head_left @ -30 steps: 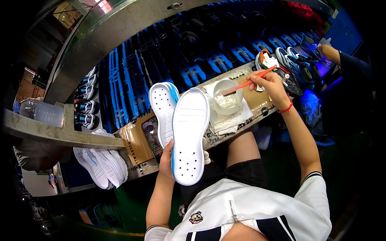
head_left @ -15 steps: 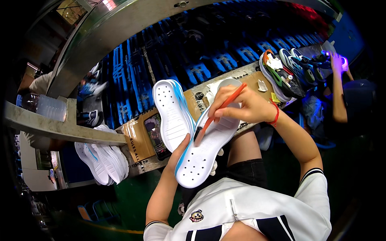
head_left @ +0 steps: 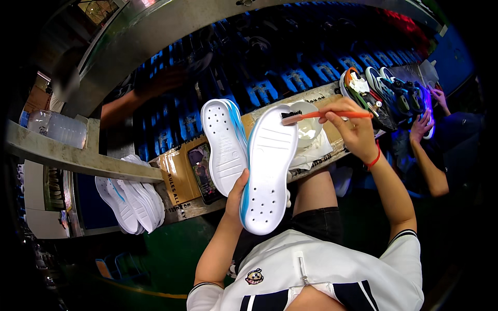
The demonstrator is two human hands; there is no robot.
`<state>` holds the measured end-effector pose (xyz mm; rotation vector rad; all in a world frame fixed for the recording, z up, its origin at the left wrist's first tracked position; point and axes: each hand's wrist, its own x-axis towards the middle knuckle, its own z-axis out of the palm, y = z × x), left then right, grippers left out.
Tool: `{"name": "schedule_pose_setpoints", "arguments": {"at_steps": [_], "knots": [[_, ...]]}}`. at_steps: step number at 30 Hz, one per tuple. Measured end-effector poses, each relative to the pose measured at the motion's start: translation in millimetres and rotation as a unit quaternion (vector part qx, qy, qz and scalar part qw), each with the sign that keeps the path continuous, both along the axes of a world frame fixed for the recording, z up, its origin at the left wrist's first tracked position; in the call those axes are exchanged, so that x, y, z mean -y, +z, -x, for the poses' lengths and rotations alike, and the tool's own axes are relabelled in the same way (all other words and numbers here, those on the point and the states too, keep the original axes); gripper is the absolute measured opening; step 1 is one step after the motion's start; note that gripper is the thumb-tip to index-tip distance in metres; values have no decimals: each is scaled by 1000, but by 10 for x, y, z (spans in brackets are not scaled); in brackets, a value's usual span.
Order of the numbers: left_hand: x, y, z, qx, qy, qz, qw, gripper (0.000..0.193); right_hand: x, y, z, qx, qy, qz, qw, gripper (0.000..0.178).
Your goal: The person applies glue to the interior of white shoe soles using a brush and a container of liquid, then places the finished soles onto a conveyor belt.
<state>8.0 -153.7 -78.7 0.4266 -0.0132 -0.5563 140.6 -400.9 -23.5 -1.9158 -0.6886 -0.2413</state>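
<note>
My left hand [head_left: 238, 192] grips the left edge of a white shoe sole [head_left: 270, 171] with a blue side stripe and small holes near its lower end. In my right hand [head_left: 353, 132] is an orange-handled brush [head_left: 345, 114], held almost level. Its dark bristles lie over the sole's upper end, beside a pale bowl [head_left: 309, 127]; whether they touch the sole I cannot tell. The bowl holds some liquid and rests by a crumpled white cloth [head_left: 316, 154]. A second white and blue sole [head_left: 223, 147] lies to the left on the bench, close to the held one.
A phone [head_left: 203, 171] lies on the cardboard-covered bench [head_left: 174, 176]. More white soles [head_left: 132, 199] are stacked at left, below a metal frame [head_left: 98, 161]. Beyond the bench is a conveyor [head_left: 259, 90] with blue racks. Several shoes [head_left: 391, 88] and a co-worker's hands [head_left: 423, 124] are at right.
The brush has moved from the middle of the sole to its upper end, its handle now pointing right. The held sole has turned more upright. Another person's arm has appeared over the conveyor at left.
</note>
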Motion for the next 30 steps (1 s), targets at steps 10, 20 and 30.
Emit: {"name": "schedule_pose_setpoints", "arguments": {"at_steps": [10, 20, 30], "knots": [[89, 51, -119, -32, 173, -148, 973, 62, -198, -87, 523, -34, 61, -25, 997, 13], [7, 52, -89, -44, 119, -74, 989, 57, -160, -53, 672, -329, 87, -173, 924, 16], [4, 72, 102, -98, 2, -14, 995, 69, -104, 39, -49, -223, 84, -148, 960, 22]]}}
